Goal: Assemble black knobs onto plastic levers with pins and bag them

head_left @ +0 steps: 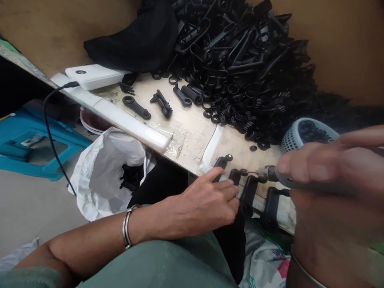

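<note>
Several black plastic parts stand in a row along the table's front edge. My left hand (207,202) rests at the left end of the row, its fingers against a black part (221,163) and the neighbouring part (235,176). In my right hand (333,168), blurred at the right, is a grey electric screwdriver (288,180). Its thin bit points left, and the tip is close to the round knob of the second part. Further right in the row are another black part (248,196) and one more (270,208) beneath the tool.
A large heap of black parts (240,60) covers the back of the table (192,136). Behind my right hand stands a white basket (292,138). At left are a power bank (96,76) with a cable, a white sack (102,180) and a blue stool (54,160).
</note>
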`<state>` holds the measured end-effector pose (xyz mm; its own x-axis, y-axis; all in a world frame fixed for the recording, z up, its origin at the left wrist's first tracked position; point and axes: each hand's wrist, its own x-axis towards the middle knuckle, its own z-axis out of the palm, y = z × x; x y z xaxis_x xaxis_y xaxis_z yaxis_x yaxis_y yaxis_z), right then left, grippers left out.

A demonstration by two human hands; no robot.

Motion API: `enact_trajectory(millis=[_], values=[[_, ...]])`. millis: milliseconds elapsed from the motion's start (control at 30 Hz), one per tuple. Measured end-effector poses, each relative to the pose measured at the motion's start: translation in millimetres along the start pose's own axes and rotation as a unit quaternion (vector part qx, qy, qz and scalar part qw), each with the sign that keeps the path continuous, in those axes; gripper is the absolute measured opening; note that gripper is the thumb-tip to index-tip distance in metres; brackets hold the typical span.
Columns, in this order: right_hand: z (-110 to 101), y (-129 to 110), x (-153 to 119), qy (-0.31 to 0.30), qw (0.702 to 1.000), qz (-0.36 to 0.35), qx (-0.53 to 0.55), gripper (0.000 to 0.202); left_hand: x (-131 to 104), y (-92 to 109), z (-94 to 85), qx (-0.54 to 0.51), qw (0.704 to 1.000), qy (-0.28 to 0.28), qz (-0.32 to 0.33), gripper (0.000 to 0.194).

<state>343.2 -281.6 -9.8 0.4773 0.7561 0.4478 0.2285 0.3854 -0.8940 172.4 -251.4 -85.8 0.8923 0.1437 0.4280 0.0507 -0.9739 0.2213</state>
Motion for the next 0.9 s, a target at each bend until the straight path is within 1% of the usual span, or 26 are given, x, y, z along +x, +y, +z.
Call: enact_trajectory(millis=[100,200,333,433,533,633,700,800,900], values=[[7.5,0.2,0.8,-0.017,0.999,-0.031,-0.016,0.021,0.9,-0.8,0.8,0.006,1.0,0.004,0.006,0.016],[11.1,-0.6,3.8,-0.015,1.0,-0.013,-0.007,0.02,1.1,-1.2,-0.1,0.006,1.0,0.007,0.009,0.017],[8.9,-0.1,8.2,-0.01,1.0,0.015,-0.008,0.025,1.3,-1.5,-3.4,0.007,1.0,0.0,0.01,0.021],[4.7,3.7,9.8,-0.018,1.0,0.01,0.006,0.022,2.5,-2.1,-6.9,0.003,1.0,-0.014,0.013,0.021],[1.1,9.3,9.0,-0.031,0.999,0.005,0.013,0.025,3.7,-3.5,-10.3,0.005,1.0,-0.017,0.02,0.018],[2.8,12.3,8.5,-0.041,0.999,0.01,0.022,0.024,4.3,-4.8,-12.6,0.014,0.999,-0.024,0.025,0.017],[7.2,11.2,9.6,-0.045,0.998,0.006,0.033,0.02,4.4,-5.2,-12.3,0.013,0.999,-0.031,0.026,0.018],[13.7,7.7,11.9,-0.053,0.998,-0.006,0.026,0.018,3.8,-5.3,-8.8,0.001,0.999,-0.025,0.024,0.019],[14.7,7.9,12.5,-0.035,0.999,0.024,0.02,0.018,2.8,-6.0,-4.2,-0.013,1.0,-0.013,0.021,0.022]])
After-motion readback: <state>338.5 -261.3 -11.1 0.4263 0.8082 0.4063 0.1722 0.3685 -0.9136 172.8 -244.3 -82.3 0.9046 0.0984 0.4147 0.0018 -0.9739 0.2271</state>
